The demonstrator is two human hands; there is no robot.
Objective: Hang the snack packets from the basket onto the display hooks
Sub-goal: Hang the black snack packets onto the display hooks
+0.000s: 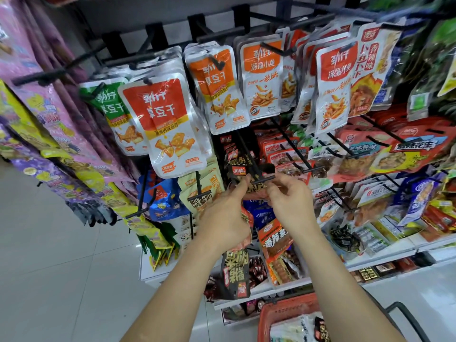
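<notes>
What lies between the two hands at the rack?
Head view: the tip of a black display hook and a dark snack packet, between left hand and right hand.

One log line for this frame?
step: hanging | left hand: grips black packets | right hand: pinches one packet's top at hook tip | basket: packets inside

Orange-white pkt reads 深海小鱼; lower orange pkt reads 香辣素.
</notes>
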